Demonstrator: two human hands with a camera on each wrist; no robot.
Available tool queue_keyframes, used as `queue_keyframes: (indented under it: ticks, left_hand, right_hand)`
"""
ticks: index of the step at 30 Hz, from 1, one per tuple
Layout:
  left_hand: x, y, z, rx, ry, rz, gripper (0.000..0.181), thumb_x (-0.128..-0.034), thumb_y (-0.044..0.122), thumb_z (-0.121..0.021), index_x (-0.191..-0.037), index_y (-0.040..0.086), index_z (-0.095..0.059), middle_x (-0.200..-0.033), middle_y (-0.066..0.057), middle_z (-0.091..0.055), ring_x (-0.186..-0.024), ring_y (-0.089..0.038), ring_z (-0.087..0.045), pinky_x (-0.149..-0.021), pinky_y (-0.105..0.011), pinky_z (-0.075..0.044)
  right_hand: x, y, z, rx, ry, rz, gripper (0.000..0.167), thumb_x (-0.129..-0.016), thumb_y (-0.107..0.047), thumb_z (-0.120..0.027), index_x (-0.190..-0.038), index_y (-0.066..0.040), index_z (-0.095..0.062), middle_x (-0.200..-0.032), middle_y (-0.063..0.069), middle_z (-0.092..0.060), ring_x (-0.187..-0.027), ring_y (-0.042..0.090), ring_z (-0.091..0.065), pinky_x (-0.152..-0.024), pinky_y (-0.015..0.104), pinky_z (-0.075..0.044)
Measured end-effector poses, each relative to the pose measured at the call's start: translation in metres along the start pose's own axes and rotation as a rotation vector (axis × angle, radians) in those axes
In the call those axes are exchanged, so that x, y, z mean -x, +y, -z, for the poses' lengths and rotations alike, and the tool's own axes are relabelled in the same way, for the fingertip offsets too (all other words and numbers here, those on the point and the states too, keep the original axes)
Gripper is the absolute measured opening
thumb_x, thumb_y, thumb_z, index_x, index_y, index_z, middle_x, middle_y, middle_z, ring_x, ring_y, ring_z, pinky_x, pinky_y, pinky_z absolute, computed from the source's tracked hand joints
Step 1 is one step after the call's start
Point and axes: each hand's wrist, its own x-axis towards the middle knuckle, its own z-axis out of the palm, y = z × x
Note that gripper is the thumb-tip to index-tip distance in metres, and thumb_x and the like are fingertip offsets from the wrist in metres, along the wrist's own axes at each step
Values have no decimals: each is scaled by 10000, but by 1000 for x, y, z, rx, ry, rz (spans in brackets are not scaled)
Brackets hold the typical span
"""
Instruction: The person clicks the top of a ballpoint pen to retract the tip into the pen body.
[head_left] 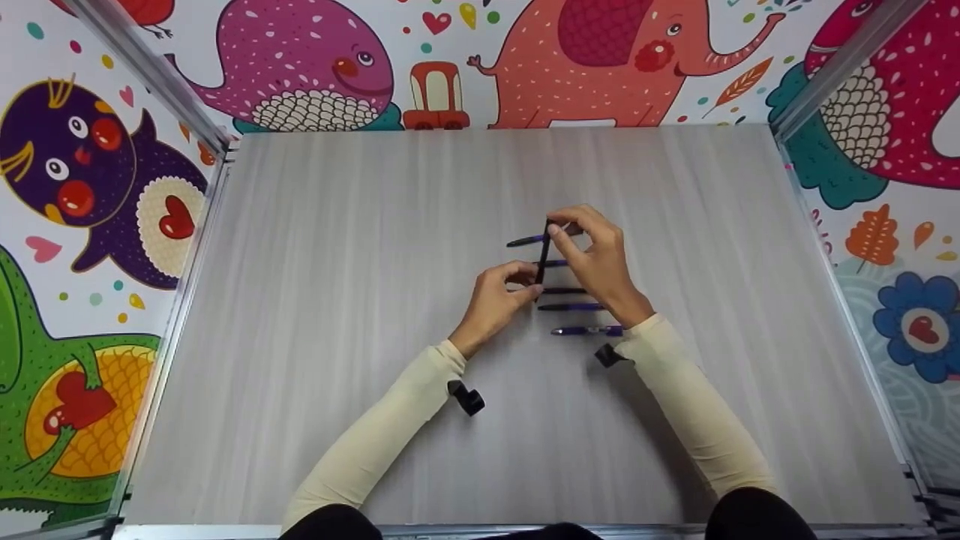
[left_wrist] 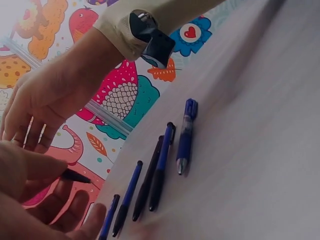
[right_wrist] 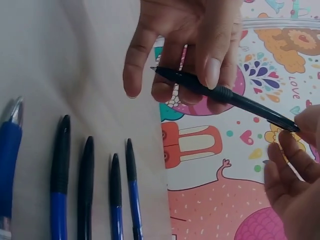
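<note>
A black pen [head_left: 543,251] is held above the table between both hands. My left hand [head_left: 496,298] pinches it near the writing end, thumb on top. My right hand [head_left: 598,251] grips its other end between thumb and fingertips. In the right wrist view the pen's [right_wrist: 240,102] bare tip points toward the left hand's [right_wrist: 185,30] index finger. Below the hands several pens lie in a row, among them a blue one with a clear section [left_wrist: 186,140], a black one [right_wrist: 85,185] and blue ones with black grips [right_wrist: 59,200]. In the head view my right hand partly covers the row.
The pens lie on a grey wood-grain table [head_left: 337,225] with metal-framed edges. Walls printed with cartoon animals [head_left: 600,67] stand around its back and sides. A small black wrist camera [head_left: 466,397] sticks out from each sleeve [head_left: 697,405].
</note>
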Motion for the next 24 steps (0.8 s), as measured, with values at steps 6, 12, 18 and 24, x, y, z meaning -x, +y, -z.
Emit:
queue_keyframes:
  ticks: [6,12,18,24]
  left_hand:
    - [0,4,5,112,-57,50,254,-972,37,-809,-1214,-38,-788,-1157,-98,-789,-1115,-229,-724,-1078,-482,-553]
    - [0,6,9,337,-106,160,287,-971,16,-797,-1241,-77,-762,-1219,-243,-751,-1046,-191,-725,-901,-323,-618]
    - [0,7,11,552,-125,237,319,-964,-74,-756,-1272,-143,-705,-1212,-267,-736,-988,-172,-743,-885,-306,-627]
    - [3,8,11,637,-131,259,311,-962,-122,-727,-1270,-144,-693,-1116,-188,-767,-945,-205,-771,-882,-326,-640]
  right_hand:
    - [1,-9,6,-216,-119,-195,282,-1080,-46,-700,-1358,3,-716,-1292,209,-704,-1154,318,-717,-1005,329,-592]
    - [0,-14,9,-374,-218,-269,406,-1076,-7,-685,-1477,15,-625,-1405,163,-653,-1174,414,-725,-968,381,-628]
    - [1,-15,10,-441,-262,-291,486,-1057,45,-687,-1528,23,-573,-1398,185,-635,-1149,383,-747,-926,416,-647]
    - [5,-15,8,-421,-264,-319,560,-1021,96,-710,-1553,24,-550,-1413,319,-608,-1150,425,-718,-925,357,-641]
